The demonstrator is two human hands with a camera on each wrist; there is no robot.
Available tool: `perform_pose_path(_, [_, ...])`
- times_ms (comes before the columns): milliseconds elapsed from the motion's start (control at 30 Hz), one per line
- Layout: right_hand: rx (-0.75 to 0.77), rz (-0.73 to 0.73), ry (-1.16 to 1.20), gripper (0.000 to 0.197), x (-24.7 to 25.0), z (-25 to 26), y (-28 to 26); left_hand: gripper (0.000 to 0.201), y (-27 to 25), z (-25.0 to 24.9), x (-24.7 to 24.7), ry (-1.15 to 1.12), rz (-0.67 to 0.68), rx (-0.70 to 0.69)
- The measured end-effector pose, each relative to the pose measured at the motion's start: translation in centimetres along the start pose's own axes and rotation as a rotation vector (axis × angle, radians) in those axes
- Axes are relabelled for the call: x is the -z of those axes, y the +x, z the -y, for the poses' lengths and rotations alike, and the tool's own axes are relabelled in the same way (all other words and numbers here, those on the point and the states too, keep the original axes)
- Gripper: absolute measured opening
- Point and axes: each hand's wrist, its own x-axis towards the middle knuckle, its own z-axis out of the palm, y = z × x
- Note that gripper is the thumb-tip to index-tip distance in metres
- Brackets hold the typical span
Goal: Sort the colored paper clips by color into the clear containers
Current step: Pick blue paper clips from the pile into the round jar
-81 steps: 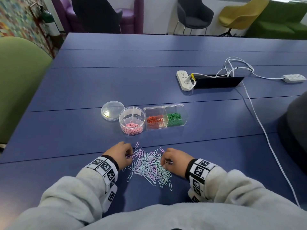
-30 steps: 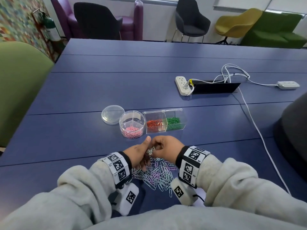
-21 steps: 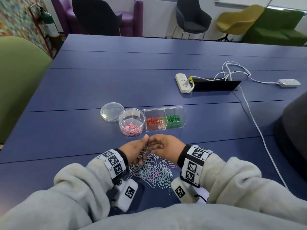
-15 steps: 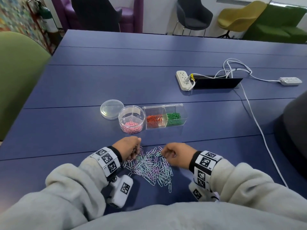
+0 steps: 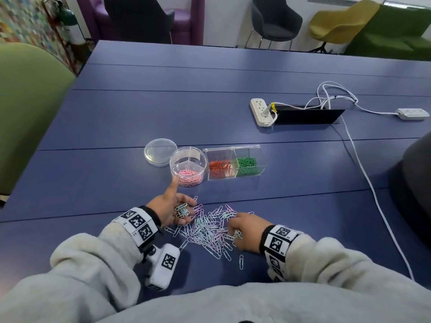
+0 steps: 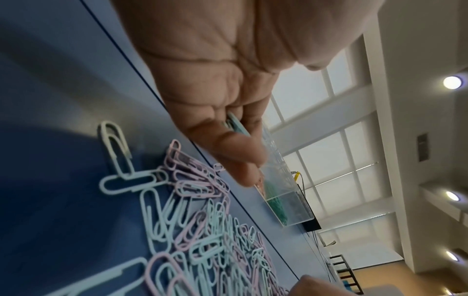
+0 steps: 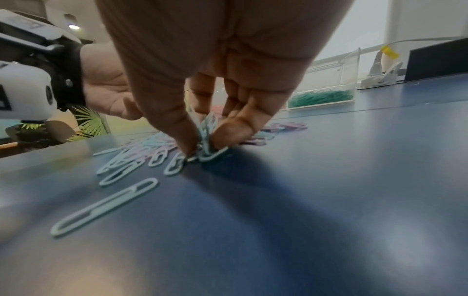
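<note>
Pastel clip heap: count indistinct, partly hidden under right hand; left wrist view, near clips blurred.

No readable words, brand names or numbers are found in any view. Only black-and-white square code markers are seen: several on the band around the left wrist at lower left of the head view, one on the white camera housing below it, and several on the band around the right wrist at lower centre-right. Tiny characters beside these markers are too small to be read.
</note>
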Motion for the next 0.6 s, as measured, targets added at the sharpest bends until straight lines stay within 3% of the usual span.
perform_pose_path(233, [-0.072, -0.091, 0.245, 0.012, 1.7, -0.7, -0.2, 0.084, 0.3, 0.3, -0.3, 0.091, -0.005, 0.038])
perform_pose_path(300, [-0.094, -0.113, 0.35, 0.019, 2.1, -1.0, -0.3, 0.069, 0.2, 0.3, -0.8, 0.15, 0.023, 0.042])
perform_pose_path(433, [-0.138, -0.11, 0.491, 0.019, 2.2, -1.9, -0.3, 0.02, 0.4, 0.8, -1.8, 0.279, 0.042, 0.058])
perform_pose_path(500, [-0.142, -0.113, 0.568, 0.018, 2.2, -2.1, -0.4, 0.025, 0.6, 0.8, -2.1, 0.274, 0.062, 0.069])
perform_pose_path(600, [-0.1, -0.127, 0.74, 0.016, 2.9, -2.0, -0.5, 0.052, 0.5, 0.5, -2.6, 0.249, 0.112, 0.09])
